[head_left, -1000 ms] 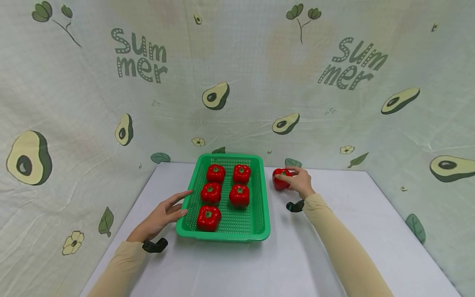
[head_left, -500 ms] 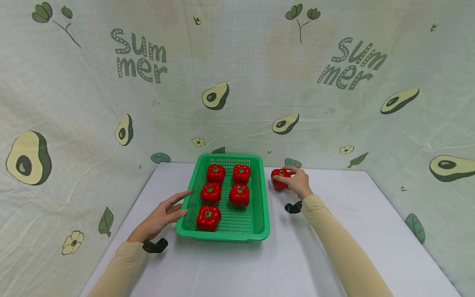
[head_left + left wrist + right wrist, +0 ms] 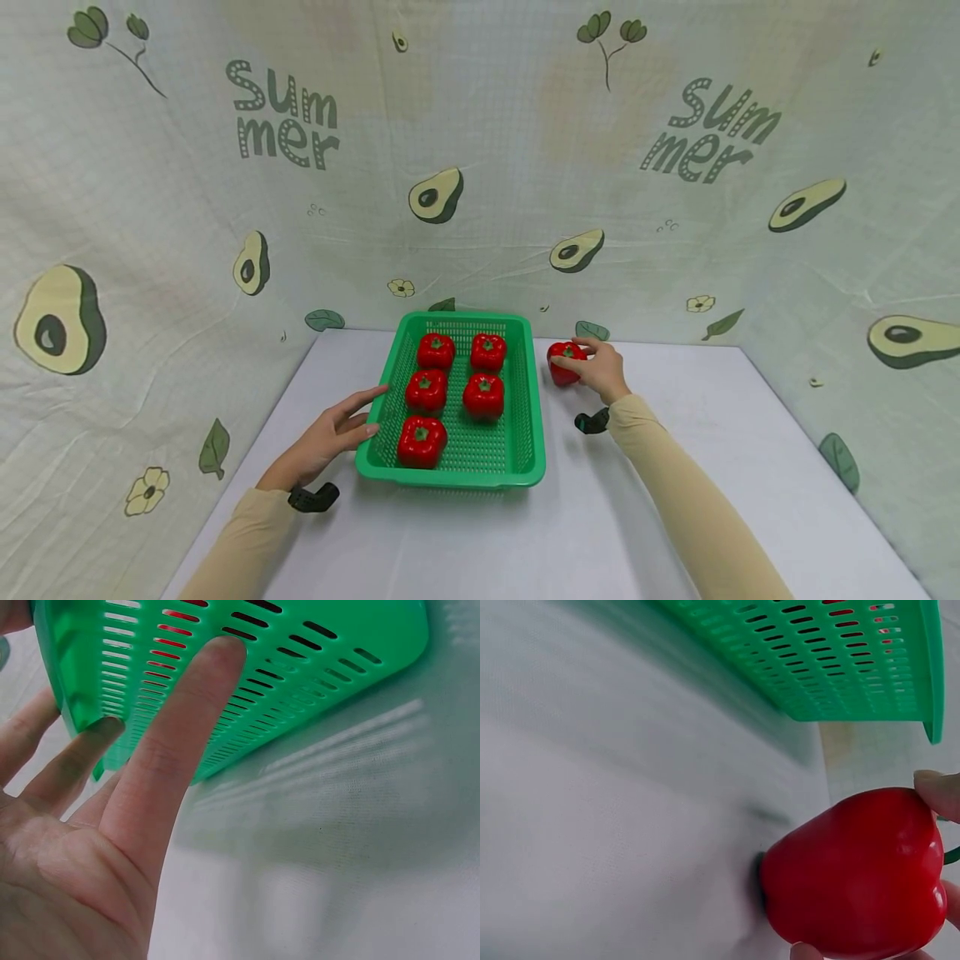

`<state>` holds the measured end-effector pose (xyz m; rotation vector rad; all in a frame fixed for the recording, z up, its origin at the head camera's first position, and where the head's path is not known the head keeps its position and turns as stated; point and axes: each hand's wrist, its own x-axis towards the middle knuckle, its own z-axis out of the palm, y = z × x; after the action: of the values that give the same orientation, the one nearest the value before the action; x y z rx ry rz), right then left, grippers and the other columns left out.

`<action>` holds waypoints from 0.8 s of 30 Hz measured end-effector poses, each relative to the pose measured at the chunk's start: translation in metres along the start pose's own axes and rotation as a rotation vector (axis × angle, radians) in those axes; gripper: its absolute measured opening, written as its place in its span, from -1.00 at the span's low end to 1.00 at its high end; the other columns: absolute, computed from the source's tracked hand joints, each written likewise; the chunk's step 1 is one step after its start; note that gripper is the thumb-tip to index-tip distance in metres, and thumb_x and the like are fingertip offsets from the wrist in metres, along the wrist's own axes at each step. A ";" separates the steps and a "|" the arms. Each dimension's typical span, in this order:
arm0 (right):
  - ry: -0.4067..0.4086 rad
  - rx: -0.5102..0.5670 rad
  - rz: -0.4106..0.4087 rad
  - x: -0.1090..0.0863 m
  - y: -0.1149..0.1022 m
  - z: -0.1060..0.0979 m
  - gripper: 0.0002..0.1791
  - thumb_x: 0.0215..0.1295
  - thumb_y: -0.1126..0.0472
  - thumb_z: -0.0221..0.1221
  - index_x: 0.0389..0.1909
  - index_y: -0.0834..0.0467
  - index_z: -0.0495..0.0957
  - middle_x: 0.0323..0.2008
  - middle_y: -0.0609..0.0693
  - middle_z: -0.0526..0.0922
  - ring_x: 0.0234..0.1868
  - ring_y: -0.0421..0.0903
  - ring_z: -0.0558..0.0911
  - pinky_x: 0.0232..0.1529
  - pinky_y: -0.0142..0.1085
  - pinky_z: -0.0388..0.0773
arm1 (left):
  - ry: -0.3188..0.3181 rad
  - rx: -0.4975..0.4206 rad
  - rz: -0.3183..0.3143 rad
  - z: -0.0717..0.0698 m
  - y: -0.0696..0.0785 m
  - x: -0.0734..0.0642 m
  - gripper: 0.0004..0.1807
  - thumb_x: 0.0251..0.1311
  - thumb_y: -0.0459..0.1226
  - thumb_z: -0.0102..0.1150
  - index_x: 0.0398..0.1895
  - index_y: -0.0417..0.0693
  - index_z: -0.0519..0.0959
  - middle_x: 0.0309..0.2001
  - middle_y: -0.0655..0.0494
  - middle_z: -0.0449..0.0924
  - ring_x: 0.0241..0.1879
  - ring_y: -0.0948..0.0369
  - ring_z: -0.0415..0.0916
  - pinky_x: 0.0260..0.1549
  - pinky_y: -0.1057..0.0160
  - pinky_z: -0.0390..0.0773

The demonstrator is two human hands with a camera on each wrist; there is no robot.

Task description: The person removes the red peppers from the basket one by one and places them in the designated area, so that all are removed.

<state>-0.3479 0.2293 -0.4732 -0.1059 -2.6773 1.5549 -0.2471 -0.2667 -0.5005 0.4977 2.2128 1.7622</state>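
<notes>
A green plastic basket (image 3: 480, 478) with slotted walls holds several red bell peppers (image 3: 422, 443). My left hand (image 3: 324, 439) lies along the basket's left side, its fingers fairly straight and touching the wall and rim. The left wrist view shows one extended finger (image 3: 169, 750) against the slotted wall. Right of the basket, my right hand (image 3: 604, 372) grips another red bell pepper (image 3: 855, 874) from above, fingertips around its stem end. That pepper stands upright at the table surface; whether it rests fully on it I cannot tell.
A white table (image 3: 465, 550) carries everything. Behind and at both sides hangs a pale cloth (image 3: 510, 150) printed with avocados and lettering. Each wrist wears a black band (image 3: 313, 497). The gripped pepper stands near the basket's right wall.
My right hand and the pepper it grips have shifted slightly left, toward the basket. The left hand and the basket stay as they were.
</notes>
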 end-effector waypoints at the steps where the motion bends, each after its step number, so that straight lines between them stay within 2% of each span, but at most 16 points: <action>1: 0.000 0.000 0.001 0.000 0.000 0.000 -0.16 0.42 0.03 0.47 0.58 0.28 0.41 0.39 0.41 0.39 0.29 0.32 0.51 -0.11 -0.20 0.78 | 0.000 -0.001 0.000 0.000 0.000 0.000 -0.25 0.62 -0.22 0.23 0.77 0.07 0.20 0.72 -0.20 0.07 0.52 -0.31 0.34 0.21 -0.10 0.66; 6: 0.011 -0.017 -0.002 -0.003 -0.002 0.000 -0.15 0.42 0.00 0.47 0.59 0.26 0.41 0.38 0.40 0.40 0.29 0.31 0.50 -0.08 -0.17 0.78 | -0.003 -0.005 0.003 0.000 0.000 0.000 -0.26 0.63 -0.23 0.22 0.77 0.07 0.20 0.72 -0.19 0.07 0.53 -0.31 0.34 0.20 -0.11 0.67; 12: 0.032 -0.114 0.009 -0.007 -0.014 -0.009 -0.18 0.44 -0.02 0.42 0.57 0.30 0.41 0.41 0.42 0.43 0.37 0.36 0.42 0.18 0.12 0.68 | -0.009 -0.001 0.009 0.000 0.001 -0.001 -0.25 0.63 -0.24 0.21 0.77 0.05 0.19 0.72 -0.20 0.06 0.54 -0.34 0.30 0.20 -0.11 0.67; 16: 0.042 -0.165 -0.003 -0.013 -0.031 -0.017 -0.18 0.44 -0.02 0.42 0.54 0.35 0.43 0.42 0.46 0.46 0.42 0.41 0.41 0.26 0.23 0.60 | -0.006 0.010 0.008 -0.001 0.001 -0.001 -0.26 0.62 -0.24 0.22 0.77 0.06 0.20 0.72 -0.20 0.07 0.54 -0.35 0.30 0.21 -0.14 0.66; 24: -0.010 -0.187 -0.070 -0.029 -0.070 -0.027 -0.13 0.42 0.00 0.46 0.57 0.34 0.38 0.39 0.47 0.51 0.39 0.40 0.50 0.25 0.20 0.64 | 0.008 0.020 -0.006 0.000 0.002 -0.001 -0.25 0.62 -0.21 0.24 0.76 0.09 0.21 0.72 -0.19 0.06 0.57 -0.36 0.25 0.22 -0.18 0.65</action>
<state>-0.3201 0.2159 -0.3993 -0.0101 -2.7954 1.2875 -0.2466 -0.2669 -0.4987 0.4895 2.2368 1.7438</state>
